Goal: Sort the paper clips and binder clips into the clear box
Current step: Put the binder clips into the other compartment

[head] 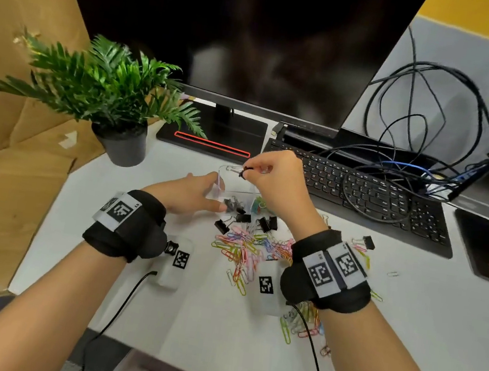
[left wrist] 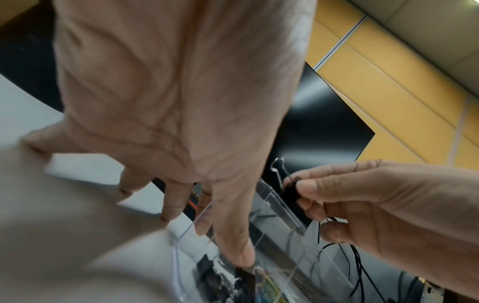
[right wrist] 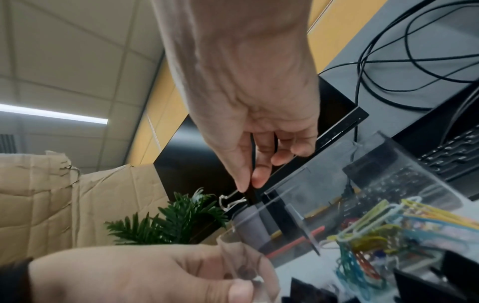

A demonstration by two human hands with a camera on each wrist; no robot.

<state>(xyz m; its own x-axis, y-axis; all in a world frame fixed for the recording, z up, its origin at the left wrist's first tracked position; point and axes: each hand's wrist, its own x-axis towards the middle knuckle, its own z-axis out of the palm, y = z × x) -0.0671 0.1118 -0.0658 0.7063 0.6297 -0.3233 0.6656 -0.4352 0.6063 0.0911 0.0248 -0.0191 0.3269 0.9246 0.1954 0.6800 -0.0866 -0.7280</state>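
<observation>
The clear box (head: 237,184) (left wrist: 285,213) (right wrist: 311,184) stands on the white desk in front of the keyboard. Black binder clips (head: 234,206) lie in its left compartment and coloured paper clips (head: 257,204) (right wrist: 362,235) in its right one. My left hand (head: 214,192) (left wrist: 223,244) (right wrist: 246,283) holds the box's near left corner between thumb and forefinger. My right hand (head: 250,169) (left wrist: 298,184) (right wrist: 249,187) pinches a black binder clip (head: 243,172) (left wrist: 290,190) (right wrist: 230,202) above the left compartment, silver handles pointing left. A heap of coloured paper clips (head: 247,245) and loose binder clips (head: 266,223) lie just in front of the box.
A potted plant (head: 118,136) stands left of the box. Behind it are a black monitor (head: 241,43) on its stand (head: 212,136), a keyboard (head: 376,197) and tangled cables (head: 428,117). Cardboard (head: 6,151) lines the left side. More paper clips (head: 302,322) lie under my right wrist.
</observation>
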